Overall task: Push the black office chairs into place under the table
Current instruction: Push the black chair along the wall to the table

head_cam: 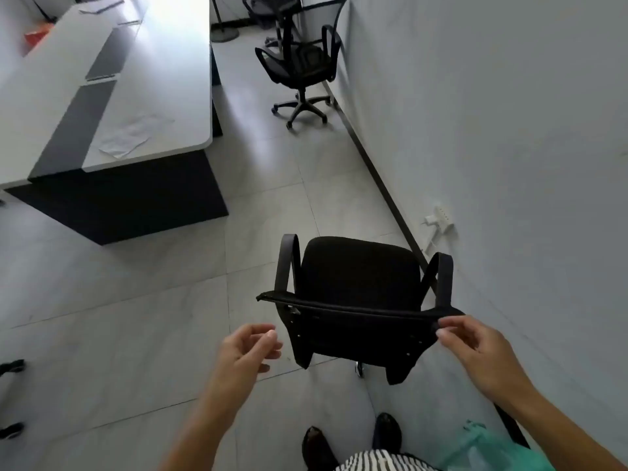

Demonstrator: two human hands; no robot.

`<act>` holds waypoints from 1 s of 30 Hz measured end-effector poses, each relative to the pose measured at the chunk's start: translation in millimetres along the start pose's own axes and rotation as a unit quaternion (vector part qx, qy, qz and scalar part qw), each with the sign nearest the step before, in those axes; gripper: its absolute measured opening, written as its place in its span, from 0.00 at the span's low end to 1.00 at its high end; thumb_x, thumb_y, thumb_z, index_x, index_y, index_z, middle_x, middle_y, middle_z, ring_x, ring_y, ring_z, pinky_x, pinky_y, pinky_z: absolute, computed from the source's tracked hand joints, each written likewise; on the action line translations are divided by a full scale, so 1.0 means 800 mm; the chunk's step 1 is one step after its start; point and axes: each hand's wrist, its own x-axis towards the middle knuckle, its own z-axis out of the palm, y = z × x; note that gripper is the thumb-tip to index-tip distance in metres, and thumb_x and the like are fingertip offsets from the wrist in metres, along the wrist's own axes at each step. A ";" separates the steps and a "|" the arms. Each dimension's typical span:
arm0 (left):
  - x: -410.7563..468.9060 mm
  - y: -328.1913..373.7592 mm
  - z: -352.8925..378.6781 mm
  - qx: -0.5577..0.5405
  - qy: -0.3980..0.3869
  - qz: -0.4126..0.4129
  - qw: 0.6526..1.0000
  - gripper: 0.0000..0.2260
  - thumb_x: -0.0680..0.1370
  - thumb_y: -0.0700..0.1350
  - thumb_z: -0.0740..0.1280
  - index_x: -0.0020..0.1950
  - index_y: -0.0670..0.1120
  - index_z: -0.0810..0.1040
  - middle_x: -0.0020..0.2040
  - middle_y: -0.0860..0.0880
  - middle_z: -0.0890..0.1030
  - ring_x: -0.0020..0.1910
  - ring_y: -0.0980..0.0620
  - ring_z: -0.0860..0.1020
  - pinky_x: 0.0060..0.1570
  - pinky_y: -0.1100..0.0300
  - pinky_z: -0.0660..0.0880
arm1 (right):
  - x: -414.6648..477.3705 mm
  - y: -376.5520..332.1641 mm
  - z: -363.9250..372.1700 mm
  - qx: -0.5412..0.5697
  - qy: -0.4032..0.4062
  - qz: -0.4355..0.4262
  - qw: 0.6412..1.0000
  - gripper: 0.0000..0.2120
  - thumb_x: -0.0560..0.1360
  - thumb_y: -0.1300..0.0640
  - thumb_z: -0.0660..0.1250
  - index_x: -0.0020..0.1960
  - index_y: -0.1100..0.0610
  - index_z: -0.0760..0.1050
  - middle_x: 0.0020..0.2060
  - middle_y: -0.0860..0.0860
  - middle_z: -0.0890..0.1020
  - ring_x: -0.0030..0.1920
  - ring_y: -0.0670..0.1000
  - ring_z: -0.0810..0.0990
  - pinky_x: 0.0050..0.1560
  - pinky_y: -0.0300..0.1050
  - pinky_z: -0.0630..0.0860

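A black office chair (360,277) stands on the tiled floor right in front of me, its backrest top edge toward me and its seat facing away. My right hand (475,348) pinches the right end of that backrest edge. My left hand (248,351) hovers just left of the backrest with its fingers apart, touching nothing. A second black office chair (299,62) with a mesh back stands farther off against the wall. The long white table (153,79) with a dark base fills the upper left.
A pale wall (509,130) runs along the right, with a white power strip (441,219) low on it. A sheet of paper (132,134) lies on the table's near end. Chair casters (12,365) show at the left edge. My shoes (353,440) are below.
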 end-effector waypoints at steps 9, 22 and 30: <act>0.141 -0.013 0.040 0.313 -0.023 0.105 0.944 0.13 0.78 0.52 0.62 0.58 0.47 0.77 0.53 0.49 0.78 0.50 0.52 0.77 0.50 0.59 0.72 | 0.093 0.013 0.060 -0.348 0.027 -0.043 0.936 0.18 0.78 0.40 0.55 0.52 0.49 0.78 0.40 0.47 0.82 0.42 0.50 0.79 0.55 0.51 0.74; 0.168 -0.116 0.049 0.484 -0.095 0.176 0.852 0.22 0.77 0.62 0.55 0.66 0.52 0.68 0.59 0.52 0.74 0.60 0.50 0.70 0.63 0.55 0.67 | 0.150 0.034 0.055 -0.478 0.150 -0.164 0.850 0.25 0.76 0.46 0.53 0.25 0.54 0.72 0.19 0.48 0.69 0.20 0.50 0.65 0.29 0.38 0.60; 0.227 -0.093 0.106 0.506 -0.101 0.189 0.836 0.18 0.79 0.59 0.52 0.59 0.49 0.71 0.51 0.50 0.74 0.49 0.51 0.71 0.51 0.60 0.67 | 0.248 0.026 0.010 -0.475 0.168 -0.208 0.839 0.24 0.75 0.49 0.52 0.23 0.56 0.70 0.18 0.50 0.70 0.20 0.51 0.64 0.31 0.39 0.60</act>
